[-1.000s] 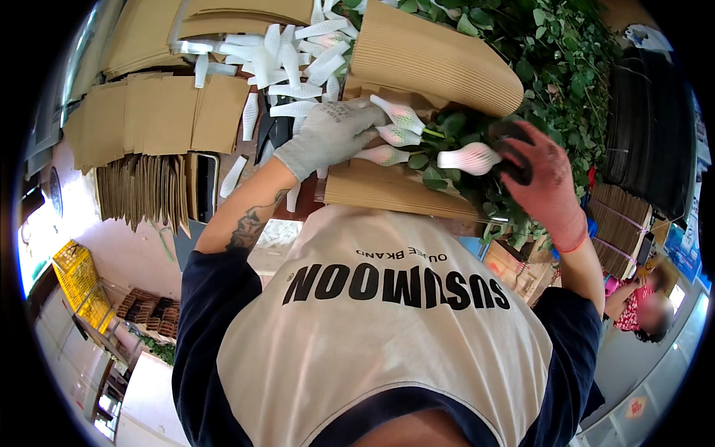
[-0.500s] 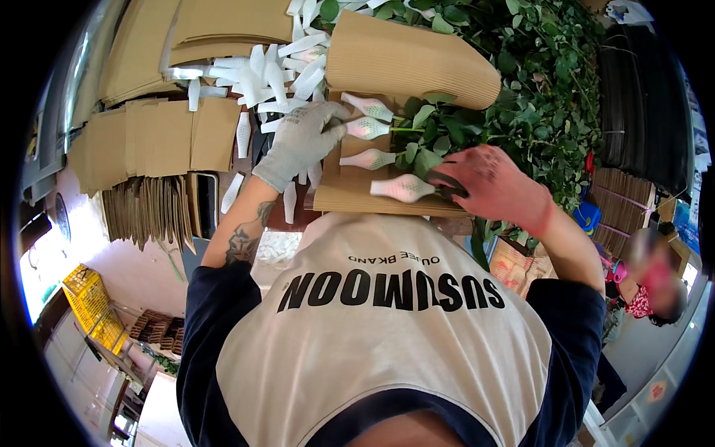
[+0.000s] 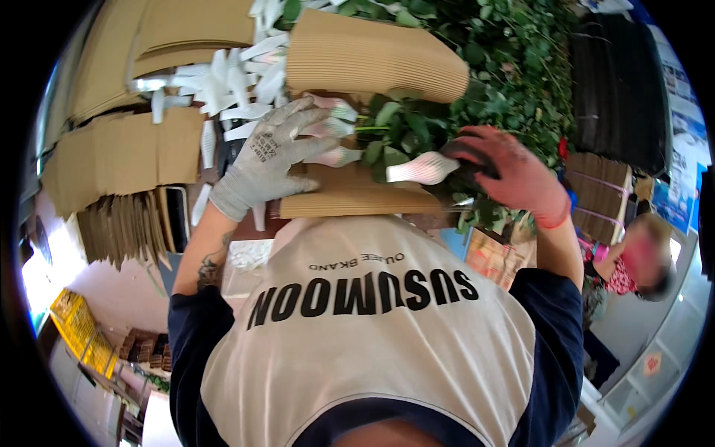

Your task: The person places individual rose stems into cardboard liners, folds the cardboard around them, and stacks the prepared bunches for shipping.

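Observation:
My left hand, in a grey glove, lies with fingers spread over several sleeved flowers on a corrugated cardboard sheet. White foam netting covers each flower head, pinkish inside, and the green leafy stems point right. Part of these heads is hidden under my fingers. My right hand, in a red glove with dark fingertips, is closed around the stem end of another sleeved flower. That flower hangs over the right part of the sheet, its white end facing left.
A curved cardboard flap rises behind the flowers. Loose white foam sleeves pile up at the far left, near stacked cardboard pieces. Dense leafy stems fill the far right. Another person is off to the right.
My left hand has spread its fingers and come down over the laid flowers. My right hand has drawn the held flower to the right, away from them. The whole view has shifted slightly.

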### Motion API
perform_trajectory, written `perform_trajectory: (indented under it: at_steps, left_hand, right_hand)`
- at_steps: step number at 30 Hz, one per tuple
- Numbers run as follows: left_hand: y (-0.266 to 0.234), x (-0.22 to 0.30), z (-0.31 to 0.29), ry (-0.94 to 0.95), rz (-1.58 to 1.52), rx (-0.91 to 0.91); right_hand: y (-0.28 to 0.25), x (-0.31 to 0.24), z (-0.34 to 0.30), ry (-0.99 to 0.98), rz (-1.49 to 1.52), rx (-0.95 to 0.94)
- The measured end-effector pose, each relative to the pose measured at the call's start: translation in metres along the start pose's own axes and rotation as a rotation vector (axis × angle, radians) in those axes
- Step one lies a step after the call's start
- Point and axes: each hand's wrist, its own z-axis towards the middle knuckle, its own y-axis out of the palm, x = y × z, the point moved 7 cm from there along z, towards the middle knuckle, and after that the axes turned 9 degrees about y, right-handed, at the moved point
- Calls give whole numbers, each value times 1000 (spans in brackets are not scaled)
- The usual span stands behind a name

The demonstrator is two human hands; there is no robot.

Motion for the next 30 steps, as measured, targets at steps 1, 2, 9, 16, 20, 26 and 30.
perform_trajectory:
  at_steps: [1, 2, 9, 16, 20, 26, 30]
  left_hand:
    - [12, 0, 4, 38, -21, -41]
    - [16, 0, 8, 30, -2, -45]
    - [24, 5, 33, 64, 148, -32]
    - [7, -6, 29, 33, 46, 174]
    - [15, -13, 25, 77, 39, 215]
    - [10, -31, 14, -23, -51, 173]
    - [16, -28, 12, -33, 11, 154]
  right_hand:
    - [-15, 6, -12, 37, -4, 30]
    - [-33, 22, -26, 121, 143, 129]
    - [-173, 96, -204, 366, 134, 1341]
    - [-262, 140, -302, 432, -284, 1654]
    - [-212, 14, -178, 436, -629, 987]
    - [-8, -79, 12, -248, -570, 103]
    - [109, -52, 64, -316, -317, -18]
